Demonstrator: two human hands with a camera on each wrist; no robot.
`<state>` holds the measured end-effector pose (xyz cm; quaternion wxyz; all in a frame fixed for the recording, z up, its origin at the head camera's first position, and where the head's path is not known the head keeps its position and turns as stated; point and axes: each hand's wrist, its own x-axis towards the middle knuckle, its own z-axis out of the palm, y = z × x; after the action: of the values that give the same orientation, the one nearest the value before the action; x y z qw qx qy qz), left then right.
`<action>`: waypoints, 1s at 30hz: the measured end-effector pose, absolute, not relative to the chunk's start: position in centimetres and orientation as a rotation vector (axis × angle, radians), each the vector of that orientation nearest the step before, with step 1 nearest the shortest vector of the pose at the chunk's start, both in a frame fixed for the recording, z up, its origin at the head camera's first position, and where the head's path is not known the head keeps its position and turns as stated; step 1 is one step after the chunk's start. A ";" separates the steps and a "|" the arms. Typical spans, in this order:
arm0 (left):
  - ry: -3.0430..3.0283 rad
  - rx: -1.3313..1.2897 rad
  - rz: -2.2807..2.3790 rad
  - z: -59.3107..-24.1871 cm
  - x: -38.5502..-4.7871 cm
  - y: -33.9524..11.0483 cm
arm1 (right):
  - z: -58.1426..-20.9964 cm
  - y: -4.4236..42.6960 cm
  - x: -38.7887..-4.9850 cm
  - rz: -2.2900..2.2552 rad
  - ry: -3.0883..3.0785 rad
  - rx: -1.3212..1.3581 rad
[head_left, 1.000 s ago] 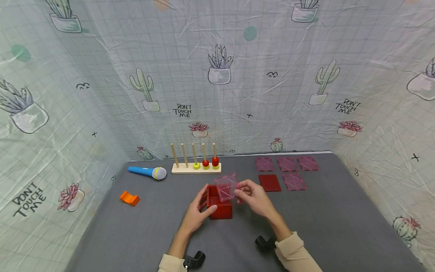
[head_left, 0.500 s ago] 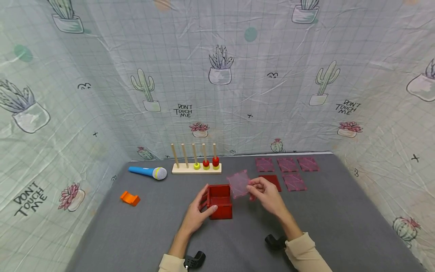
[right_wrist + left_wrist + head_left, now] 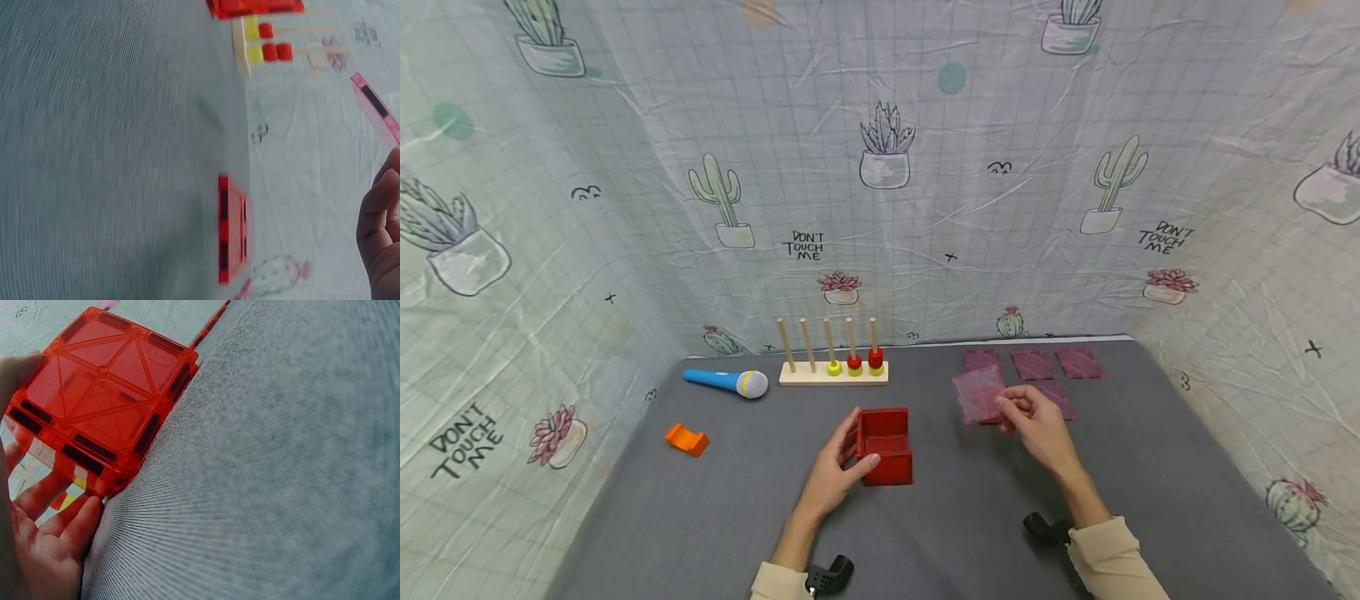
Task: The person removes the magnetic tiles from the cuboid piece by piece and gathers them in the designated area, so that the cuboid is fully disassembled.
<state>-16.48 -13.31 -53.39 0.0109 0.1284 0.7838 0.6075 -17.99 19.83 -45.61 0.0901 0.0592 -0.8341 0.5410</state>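
Head: the right grip (image 3: 1036, 425) pinched a translucent tile (image 3: 977, 393), flat tiles (image 3: 1079, 362) lying beyond it; tile transfer seemed in hand, next calling for controlled lowering. Left wrist: the left grip (image 3: 53, 544) held a red box (image 3: 103, 394) ahead of its palm. Right wrist: the tile projected above the right grip.

Ribbed, translucent red box (image 3: 103, 394) in the left grip (image 3: 50, 550), on grey cloth (image 3: 262, 456).
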 end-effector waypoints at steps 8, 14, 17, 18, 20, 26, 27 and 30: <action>2.443 0.394 1.904 -53.4 -16.5 -13.3 | -48.0 23.7 -19.5 1.548 -2.439 0.049; 2.441 0.389 1.905 -53.5 -16.5 -13.3 | -49.7 27.0 -20.6 1.556 -2.385 -0.032; 2.440 0.388 1.905 -53.4 -16.5 -13.3 | -50.0 28.3 -20.8 1.563 -2.362 -0.063; 2.439 0.387 1.907 -53.4 -16.5 -13.3 | -50.0 28.8 -20.9 1.552 -2.359 -0.072; 2.440 0.384 1.905 -53.4 -16.5 -13.3 | -50.1 29.7 -21.0 1.524 -2.358 -0.087; 2.436 0.376 1.904 -53.3 -16.5 -13.3 | -50.5 32.1 -21.0 1.430 -2.382 -0.170; 2.434 0.377 1.906 -53.3 -16.5 -13.3 | -50.7 32.5 -21.0 1.415 -2.391 -0.189; 2.431 0.382 1.911 -53.3 -16.5 -13.2 | -51.0 33.5 -21.0 1.387 -2.410 -0.229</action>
<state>-16.48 -13.25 -53.29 0.0128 0.1226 0.7802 0.6132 -21.03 33.53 -51.03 0.1749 -0.0809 -0.8505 0.4894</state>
